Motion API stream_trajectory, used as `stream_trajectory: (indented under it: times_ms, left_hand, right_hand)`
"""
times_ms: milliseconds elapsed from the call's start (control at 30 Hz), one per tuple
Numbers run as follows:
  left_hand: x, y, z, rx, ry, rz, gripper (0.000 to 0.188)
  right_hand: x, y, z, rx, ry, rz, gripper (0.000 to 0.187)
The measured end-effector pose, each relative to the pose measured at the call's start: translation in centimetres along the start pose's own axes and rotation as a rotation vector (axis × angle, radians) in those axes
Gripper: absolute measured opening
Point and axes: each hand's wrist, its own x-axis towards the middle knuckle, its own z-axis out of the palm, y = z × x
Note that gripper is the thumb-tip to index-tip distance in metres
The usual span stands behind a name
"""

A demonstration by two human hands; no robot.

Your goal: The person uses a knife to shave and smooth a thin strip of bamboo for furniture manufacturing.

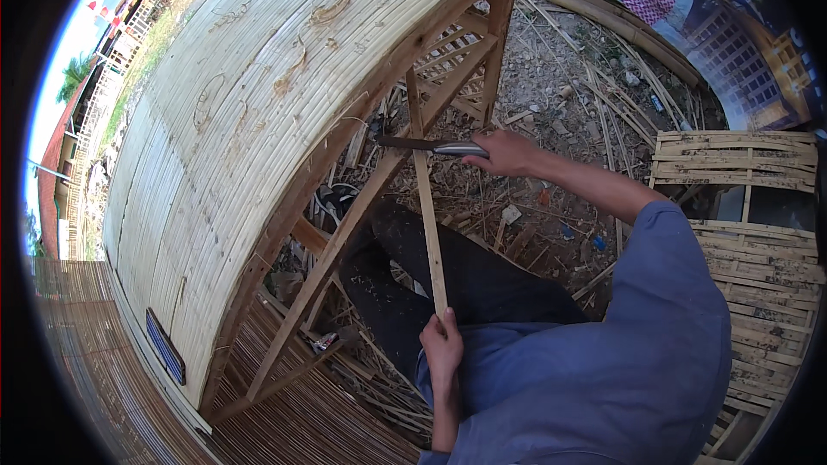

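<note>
The left hand (442, 346) pinches the lower end of a long, thin, pale wooden strip (432, 245), which slants up across the person's dark trousers (495, 271) toward a brown wooden brace (345, 226) beneath a curved, pale, slatted bamboo surface (233, 95). The right hand (506, 154) wraps round the silver-grey handle of a dark-bladed knife (452, 147); its blade crosses the strip's upper part, though from here I can't tell whether it's biting in.

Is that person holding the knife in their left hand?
No, the right hand holds the knife, while the left hand grips the lower end of a thin wooden strip.
</note>
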Motion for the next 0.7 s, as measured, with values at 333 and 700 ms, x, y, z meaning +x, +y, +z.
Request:
stream_trajectory:
  times_ms: [333,700]
  left_hand:
    - [-1.0,-0.7,0.2,0.017,0.009,0.022,0.041]
    - [-0.7,-1.6,-0.1,-0.037,-0.037,-0.009,0.043]
  right_hand:
    - [-0.7,-0.6,-0.5,0.037,-0.244,-0.246,0.048]
    - [-4.0,-7.9,-1.6,-0.127,-0.360,-0.575,0.051]
